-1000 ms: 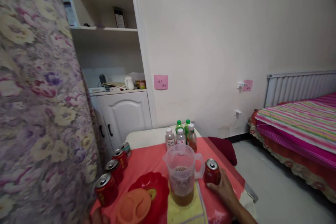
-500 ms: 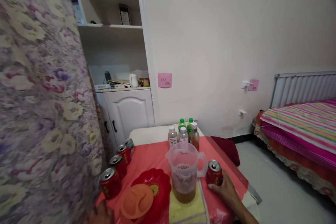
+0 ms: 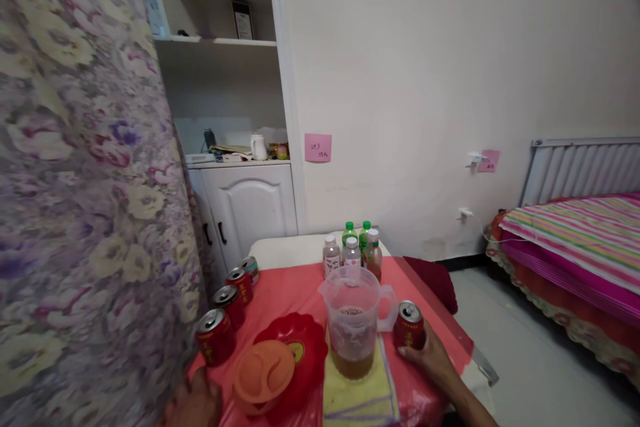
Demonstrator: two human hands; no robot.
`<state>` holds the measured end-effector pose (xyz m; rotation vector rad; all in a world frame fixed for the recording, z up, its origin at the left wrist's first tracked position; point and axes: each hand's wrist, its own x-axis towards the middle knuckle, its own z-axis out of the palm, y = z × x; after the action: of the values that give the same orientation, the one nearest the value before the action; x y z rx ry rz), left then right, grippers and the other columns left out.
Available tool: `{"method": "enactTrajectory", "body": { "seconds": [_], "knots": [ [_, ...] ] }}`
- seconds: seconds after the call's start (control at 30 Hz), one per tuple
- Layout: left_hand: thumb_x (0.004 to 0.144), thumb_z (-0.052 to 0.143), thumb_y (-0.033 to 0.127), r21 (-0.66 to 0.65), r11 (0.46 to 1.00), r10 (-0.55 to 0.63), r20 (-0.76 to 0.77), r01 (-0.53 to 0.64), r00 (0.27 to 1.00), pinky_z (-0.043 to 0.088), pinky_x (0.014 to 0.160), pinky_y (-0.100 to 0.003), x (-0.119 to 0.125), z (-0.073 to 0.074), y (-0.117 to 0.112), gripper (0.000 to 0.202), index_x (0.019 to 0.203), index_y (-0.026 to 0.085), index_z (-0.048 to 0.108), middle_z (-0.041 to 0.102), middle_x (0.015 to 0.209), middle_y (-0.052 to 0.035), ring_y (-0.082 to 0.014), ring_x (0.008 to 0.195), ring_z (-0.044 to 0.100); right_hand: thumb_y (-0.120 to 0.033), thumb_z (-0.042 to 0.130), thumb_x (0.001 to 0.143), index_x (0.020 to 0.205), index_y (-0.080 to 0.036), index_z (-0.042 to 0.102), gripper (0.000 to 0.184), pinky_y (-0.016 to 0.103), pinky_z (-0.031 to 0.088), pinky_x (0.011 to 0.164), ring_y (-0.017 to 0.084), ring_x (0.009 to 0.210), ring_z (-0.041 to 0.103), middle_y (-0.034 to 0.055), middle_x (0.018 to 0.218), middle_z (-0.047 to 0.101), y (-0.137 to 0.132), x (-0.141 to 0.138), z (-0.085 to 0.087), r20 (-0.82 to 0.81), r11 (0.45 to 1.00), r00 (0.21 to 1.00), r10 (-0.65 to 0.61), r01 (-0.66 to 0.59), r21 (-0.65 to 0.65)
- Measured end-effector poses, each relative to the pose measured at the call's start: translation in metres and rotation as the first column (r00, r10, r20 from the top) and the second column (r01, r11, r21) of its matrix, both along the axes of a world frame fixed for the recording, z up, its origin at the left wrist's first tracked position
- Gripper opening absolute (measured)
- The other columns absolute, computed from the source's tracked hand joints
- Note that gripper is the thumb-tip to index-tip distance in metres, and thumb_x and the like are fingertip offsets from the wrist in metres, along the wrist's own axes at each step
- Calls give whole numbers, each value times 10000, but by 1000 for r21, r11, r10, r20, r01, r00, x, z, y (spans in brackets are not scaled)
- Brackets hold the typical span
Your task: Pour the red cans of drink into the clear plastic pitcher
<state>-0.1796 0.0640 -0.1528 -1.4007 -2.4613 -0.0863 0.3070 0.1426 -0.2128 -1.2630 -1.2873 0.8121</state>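
My right hand [image 3: 427,355] is wrapped round a red drink can [image 3: 409,327], which stands upright at the right of the table. Just left of that can is a clear plastic measuring jug [image 3: 352,330] with brown liquid in its lower part, set on a yellow cloth [image 3: 360,403]. My left hand [image 3: 196,401] rests at the table's left edge, fingers a little apart and nothing seen in it. Nearest to it are a red can [image 3: 216,339] and an orange divided bowl [image 3: 264,377], which sits partly over a red scalloped plate [image 3: 313,337].
More cans [image 3: 230,305] line the left edge. Several bottles [image 3: 351,253], some green-capped and some white-capped, stand behind the jug. A floral curtain [image 3: 95,180] hangs close on the left. A bed [image 3: 580,247] is at the right, and a white cupboard [image 3: 255,200] stands behind.
The view has shifted slightly, so most things sit a little higher and further right. My right hand stays on the can, and my left hand remains at the table's edge.
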Motion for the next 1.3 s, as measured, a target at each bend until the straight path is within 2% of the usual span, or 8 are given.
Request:
{"method": "enactTrajectory", "body": {
  "seconds": [0.17, 0.27, 0.5, 0.7, 0.83, 0.97, 1.07, 1.3],
  "knots": [
    [958, 360, 266, 55, 998, 3, 64, -7, 998, 486, 850, -453, -2, -3, 2, 413, 1258, 139, 613, 708, 1099, -179, -334, 995, 686, -441, 826, 549, 1299, -176, 519, 852, 499, 491, 1064, 373, 1240, 637, 191, 1339, 675, 2, -2, -5, 35, 1000, 999, -17, 17, 8],
    [955, 366, 263, 74, 997, 5, 59, -9, 998, 487, 861, -452, -3, -6, 3, 405, 1254, 146, 613, 706, 1117, -179, -331, 1013, 682, -445, 808, 569, 1293, -159, 505, 835, 486, 504, 1038, 362, 1211, 653, 208, 1329, 677, 1, -5, -3, 32, 1000, 999, -9, 10, -9],
    [976, 342, 236, 45, 999, -15, 30, 14, 999, 485, 823, -422, -4, -6, 2, 422, 1273, 121, 619, 677, 1206, -199, -334, 1007, 700, -460, 811, 575, 1263, -185, 543, 788, 492, 551, 961, 365, 1122, 692, 157, 1227, 729, -9, -3, 15, -31, 990, 992, -126, 123, -68],
    [1009, 264, 256, 80, 997, 4, 26, -6, 1000, 474, 816, -428, -5, -11, 0, 452, 1255, 123, 618, 670, 1184, -185, -345, 1028, 698, -567, 820, 607, 1257, -207, 549, 791, 444, 580, 898, 345, 1038, 718, 98, 1124, 753, -26, 25, 31, -112, 982, 977, -181, 173, -79],
    [1011, 259, 257, 92, 996, 2, 41, -6, 999, 465, 821, -436, -7, -14, 1, 457, 1276, 121, 605, 672, 1194, -196, -360, 1034, 694, -598, 796, 640, 1289, -215, 529, 800, 438, 561, 934, 332, 1060, 697, 104, 1162, 723, -41, 41, 69, -88, 988, 984, -157, 156, -14],
    [1011, 262, 261, 102, 995, -6, 47, 2, 999, 459, 807, -421, -8, -14, 1, 464, 1283, 114, 609, 676, 1183, -193, -359, 1029, 690, -608, 773, 657, 1361, -215, 479, 858, 483, 496, 1040, 360, 1207, 628, 143, 1322, 641, -49, 36, 122, 88, 986, 982, -166, 163, 45],
    [1013, 252, 261, 112, 994, -6, 53, 0, 999, 459, 797, -415, -8, -15, 0, 470, 1281, 122, 612, 672, 1195, -188, -341, 1029, 688, -563, 746, 708, 1389, -212, 475, 812, 517, 431, 1112, 356, 1283, 567, 142, 1387, 579, -47, 24, 154, 266, 975, 946, -183, 140, 175],
    [1013, 241, 260, 116, 993, 0, 27, -3, 1000, 456, 793, -424, -8, -17, 0, 482, 1293, 132, 612, 647, 1271, -196, -340, 1024, 690, -346, 688, 778, 1403, -233, 478, 669, 479, 458, 1075, 296, 1223, 566, 97, 1298, 561, -41, -3, 196, 566, 928, 799, -205, -26, 372]
  ]
}}
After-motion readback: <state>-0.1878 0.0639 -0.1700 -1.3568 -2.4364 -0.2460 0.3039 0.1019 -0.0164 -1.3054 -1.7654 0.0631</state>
